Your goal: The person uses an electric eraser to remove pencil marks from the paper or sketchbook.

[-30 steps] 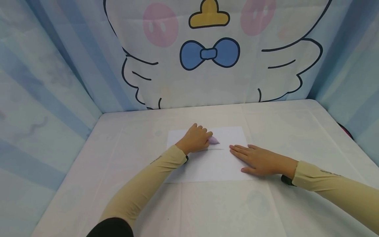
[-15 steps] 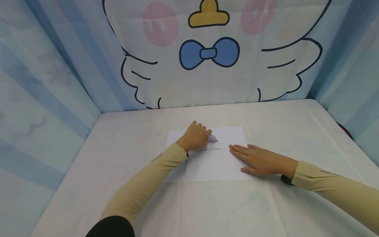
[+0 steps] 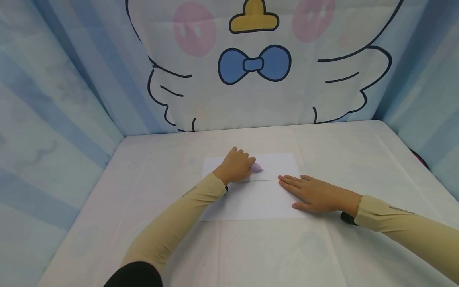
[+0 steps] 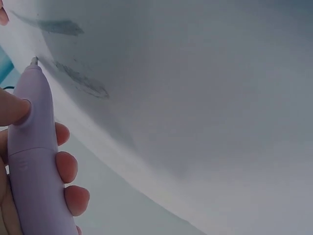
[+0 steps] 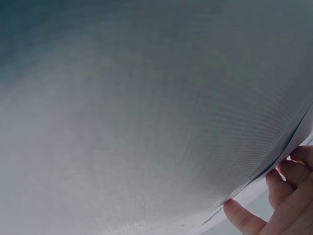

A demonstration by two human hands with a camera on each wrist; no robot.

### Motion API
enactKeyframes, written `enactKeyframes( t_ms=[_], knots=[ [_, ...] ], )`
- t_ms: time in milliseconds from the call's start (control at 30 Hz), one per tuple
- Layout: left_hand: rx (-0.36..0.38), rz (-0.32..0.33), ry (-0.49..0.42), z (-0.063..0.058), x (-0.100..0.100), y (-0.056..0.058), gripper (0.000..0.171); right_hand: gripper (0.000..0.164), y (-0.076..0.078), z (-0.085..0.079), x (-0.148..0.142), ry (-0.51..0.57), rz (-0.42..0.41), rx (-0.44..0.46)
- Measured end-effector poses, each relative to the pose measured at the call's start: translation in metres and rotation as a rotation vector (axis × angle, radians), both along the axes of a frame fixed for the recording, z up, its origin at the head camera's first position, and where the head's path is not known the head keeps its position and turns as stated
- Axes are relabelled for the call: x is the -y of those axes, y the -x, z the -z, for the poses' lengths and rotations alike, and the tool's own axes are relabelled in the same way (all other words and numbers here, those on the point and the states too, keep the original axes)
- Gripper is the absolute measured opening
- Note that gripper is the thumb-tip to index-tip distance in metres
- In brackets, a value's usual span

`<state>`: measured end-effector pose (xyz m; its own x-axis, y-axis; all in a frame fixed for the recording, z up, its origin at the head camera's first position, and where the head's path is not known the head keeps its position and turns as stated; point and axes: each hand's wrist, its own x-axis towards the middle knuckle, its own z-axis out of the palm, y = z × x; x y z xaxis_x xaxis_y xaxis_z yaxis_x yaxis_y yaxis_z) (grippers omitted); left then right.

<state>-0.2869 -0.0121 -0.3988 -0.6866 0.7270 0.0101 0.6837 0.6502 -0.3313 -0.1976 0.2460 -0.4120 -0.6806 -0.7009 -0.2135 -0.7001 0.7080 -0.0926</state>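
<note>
A sheet of white paper lies on the table, crossed by a thin dark line. My left hand grips a lavender electric eraser, its thumb on the button. The narrow grey tip points at the paper, close to the marks. In the left wrist view, one grey smear and a patchier, broken smear show on the sheet. My right hand rests flat over the sheet's right edge, fingers extended toward the line. Its fingertips touch the paper in the right wrist view.
A pale cloth covers the table. Behind it hangs a curtain with a cartoon figure and a blue bow. More blue-and-white curtains close in the left and right sides.
My left hand has shifted slightly up and left with the electric eraser, then barely moved in the last half second. The right hand has stayed in place.
</note>
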Motion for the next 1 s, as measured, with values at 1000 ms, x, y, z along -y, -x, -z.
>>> enactKeyframes(
  t_ms=[1000],
  knots=[
    [0.019, 0.002, -0.033, -0.001, 0.018, -0.004, 0.017, 0.071, 0.001, 0.001, 0.001, -0.010, 0.009, -0.005]
  ],
)
